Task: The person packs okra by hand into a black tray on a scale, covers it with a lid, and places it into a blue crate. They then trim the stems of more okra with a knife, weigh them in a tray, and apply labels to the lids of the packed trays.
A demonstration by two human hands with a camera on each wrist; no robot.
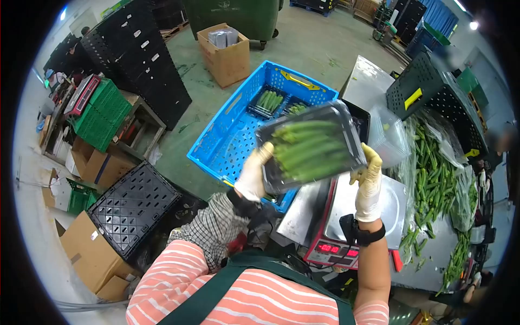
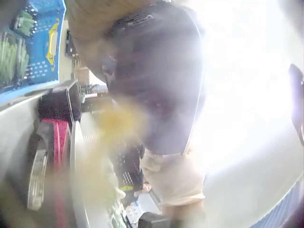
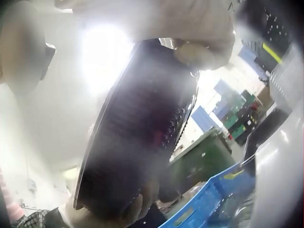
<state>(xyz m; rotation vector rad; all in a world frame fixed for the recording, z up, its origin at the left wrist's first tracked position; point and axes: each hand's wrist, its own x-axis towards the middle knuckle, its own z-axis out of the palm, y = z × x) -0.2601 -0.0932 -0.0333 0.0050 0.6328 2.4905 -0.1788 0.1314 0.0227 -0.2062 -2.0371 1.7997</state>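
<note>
Both gloved hands grip a black plastic tray of okra with a clear lid, tilted in the air between the blue crate and the scale. My left hand holds its left end, thumb up over the near side. My right hand has its fingers curled at the right end. In the left wrist view the dark tray underside fills the middle, the right hand below it. The right wrist view shows the tray bottom between both hands. Below the right hand is a red-framed scale with lit digits.
Packed okra trays lie in the blue crate ahead. Loose okra is heaped on the metal table at right, beside clear plastic lids and a black crate. A cardboard box stands on the floor beyond.
</note>
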